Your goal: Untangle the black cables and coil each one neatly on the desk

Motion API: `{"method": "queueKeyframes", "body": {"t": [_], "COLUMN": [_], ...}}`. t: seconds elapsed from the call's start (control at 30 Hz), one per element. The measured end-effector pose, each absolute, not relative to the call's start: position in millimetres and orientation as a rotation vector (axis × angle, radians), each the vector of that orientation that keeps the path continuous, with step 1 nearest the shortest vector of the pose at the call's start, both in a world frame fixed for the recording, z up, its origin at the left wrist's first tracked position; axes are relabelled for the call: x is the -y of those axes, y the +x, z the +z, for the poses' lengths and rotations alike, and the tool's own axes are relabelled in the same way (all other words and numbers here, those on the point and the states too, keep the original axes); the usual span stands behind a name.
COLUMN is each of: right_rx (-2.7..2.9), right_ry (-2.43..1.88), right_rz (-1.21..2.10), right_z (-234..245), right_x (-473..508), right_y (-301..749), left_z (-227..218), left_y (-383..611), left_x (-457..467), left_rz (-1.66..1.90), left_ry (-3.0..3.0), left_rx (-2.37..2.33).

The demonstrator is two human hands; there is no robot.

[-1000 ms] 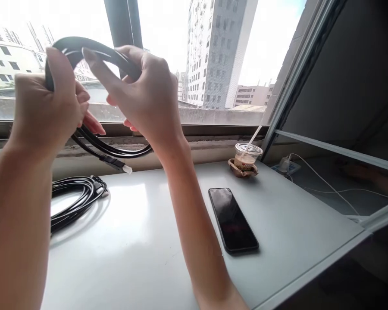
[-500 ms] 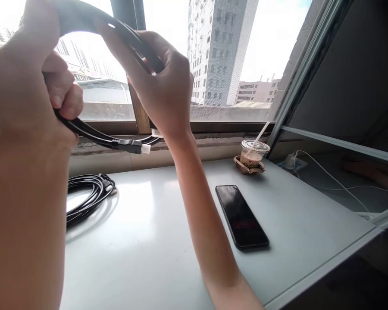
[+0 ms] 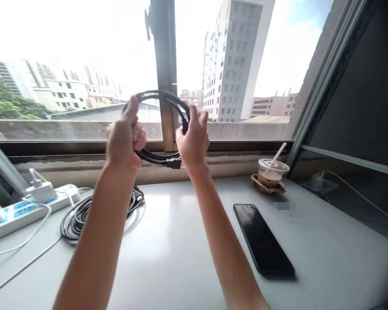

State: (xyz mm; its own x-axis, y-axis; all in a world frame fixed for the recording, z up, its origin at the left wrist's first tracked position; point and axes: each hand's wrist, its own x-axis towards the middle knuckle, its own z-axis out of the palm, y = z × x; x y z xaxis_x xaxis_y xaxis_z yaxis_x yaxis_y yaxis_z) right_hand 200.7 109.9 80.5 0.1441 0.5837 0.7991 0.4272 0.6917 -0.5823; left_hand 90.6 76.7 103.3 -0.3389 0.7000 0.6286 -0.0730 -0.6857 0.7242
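Observation:
A coiled black cable is held up in a loop in front of the window, well above the desk. My left hand is closed around its left side, thumb on top. On the right side of the loop my right hand grips it, fingers slightly blurred. A dark connector hangs at the bottom of the loop, and another dark end shows by the right thumb. Below my left forearm, which partly hides it, a second coil of black cable lies on the desk.
A white power strip with plugs and white cords lies at the left. A black phone rests on the white desk right of my right forearm. Behind it, a lidded drink cup with a straw sits in a brown carton holder.
Both hands and the cable loop now appear farther away, lower and more central. The view has swung left and widened, bringing in the power strip. Both hands still grip the cable.

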Motion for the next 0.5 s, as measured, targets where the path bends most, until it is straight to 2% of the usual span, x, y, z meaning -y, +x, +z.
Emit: {"method": "queueKeyframes", "body": {"t": [0.33, 0.5], "right_rx": [1.800, 1.738], "right_ry": [-1.237, -1.092], "right_rz": [0.257, 0.253], "right_z": [46, 52], "right_x": [-130, -121], "right_y": [186, 190], "left_z": [98, 97], "left_y": [65, 61], "left_x": [-74, -62], "left_rz": [1.648, 1.624], "left_ry": [1.312, 1.499], "left_rx": [-0.935, -1.113]}}
